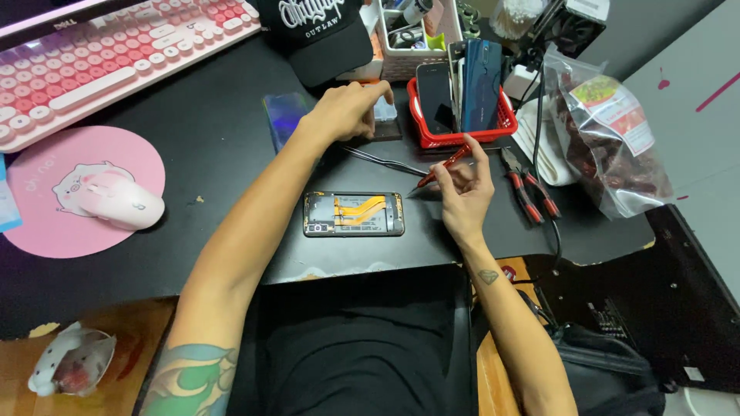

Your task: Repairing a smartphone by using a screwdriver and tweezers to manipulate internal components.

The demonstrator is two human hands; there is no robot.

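An opened phone (354,213) with orange ribbon cables lies face down on the black desk (208,154), between my arms. My right hand (465,187) holds a red-handled screwdriver (445,166), its tip pointing down toward the phone's right end. My left hand (348,109) reaches to the back of the desk and touches a small clear plastic box (385,112) resting on a dark pad. Metal tweezers (384,161) lie on the desk between the two hands.
A red basket (462,127) with several phones stands behind my right hand. Red-handled pliers (528,189) and a bag of dried red food (609,139) lie to the right. A pink keyboard (108,54), pink mouse (123,202) and black cap (320,35) occupy the left and back.
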